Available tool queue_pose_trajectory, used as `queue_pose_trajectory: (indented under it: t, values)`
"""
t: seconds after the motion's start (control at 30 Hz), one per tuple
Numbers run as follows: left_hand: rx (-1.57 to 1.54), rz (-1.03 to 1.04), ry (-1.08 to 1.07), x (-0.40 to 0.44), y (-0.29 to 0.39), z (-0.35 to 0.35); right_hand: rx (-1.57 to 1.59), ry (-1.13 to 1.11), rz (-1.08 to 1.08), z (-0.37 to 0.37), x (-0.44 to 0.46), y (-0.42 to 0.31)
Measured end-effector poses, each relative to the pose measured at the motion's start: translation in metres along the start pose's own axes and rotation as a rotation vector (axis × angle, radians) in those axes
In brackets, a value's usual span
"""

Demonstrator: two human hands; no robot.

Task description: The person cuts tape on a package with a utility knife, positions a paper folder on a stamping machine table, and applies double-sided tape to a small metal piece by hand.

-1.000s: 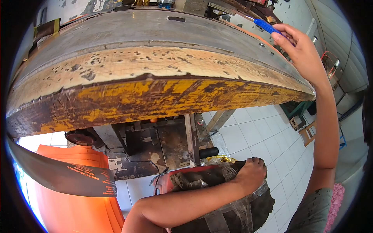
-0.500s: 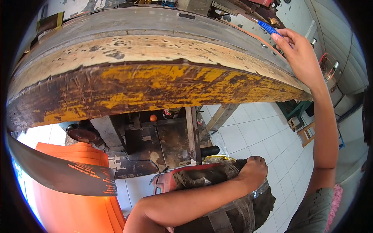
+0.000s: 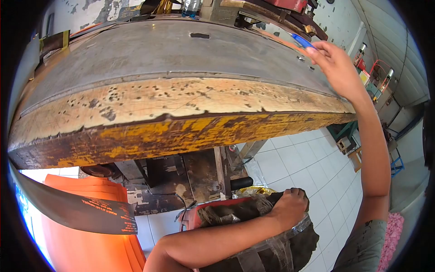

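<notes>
My right hand is raised above the right end of the workbench. Its fingers close around a blue-handled tool with a thin light tip pointing up and left; its exact kind is unclear. Lower down, my left hand rests with curled fingers on a dark padded seat patched with clear tape. What lies under those fingers, if anything, is hidden. A grey metal sheet covers the top of the wooden bench, behind its pitted front edge.
Orange sheets are stacked at lower left, with a curved dark printed sheet over them. A clear bottle stands at the bench's back. Beneath are a wooden shelf and white floor tiles. A pink fluffy item is at right.
The view has tilted up, showing more of the metal sheet. My right hand sits slightly lower and further left in view, still holding the blue-handled tool. My left hand stays on the seat.
</notes>
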State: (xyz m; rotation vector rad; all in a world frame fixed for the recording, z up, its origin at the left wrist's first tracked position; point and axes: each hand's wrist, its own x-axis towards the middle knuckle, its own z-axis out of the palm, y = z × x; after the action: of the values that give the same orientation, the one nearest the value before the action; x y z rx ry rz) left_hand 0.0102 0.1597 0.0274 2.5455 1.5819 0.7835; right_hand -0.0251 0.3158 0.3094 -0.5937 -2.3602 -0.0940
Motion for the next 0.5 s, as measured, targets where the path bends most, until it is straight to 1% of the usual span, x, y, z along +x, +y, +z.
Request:
queue_pose_trajectory:
  t: [0.1, 0.13, 0.23, 0.27, 0.37, 0.47, 0.5]
  values:
    - [-0.013, -0.005, 0.0, 0.0, -0.001, 0.001, 0.022, -0.152, 0.083, 0.013, 0.015, -0.009]
    - [-0.018, -0.011, 0.004, 0.0, -0.002, 0.001, 0.098, -0.18, 0.15, 0.016, 0.017, -0.008]
    - [-0.006, -0.016, -0.044, 0.001, -0.001, -0.001, 0.104, -0.192, 0.243, 0.009, 0.027, 0.005]
    - [-0.004, -0.018, -0.041, 0.001, 0.0, -0.001, 0.11, -0.197, 0.247, 0.008, 0.026, 0.006]
    - [-0.01, -0.022, -0.038, 0.002, 0.0, -0.001, 0.23, -0.108, 0.193, 0.008, 0.011, -0.006]
    - [-0.017, -0.026, -0.057, 0.001, 0.0, 0.001, -0.106, -0.137, 0.264, -0.018, 0.011, 0.038]
    - [-0.008, -0.025, -0.056, 0.001, 0.0, 0.0, -0.096, -0.072, 0.27, -0.021, 0.007, 0.045]
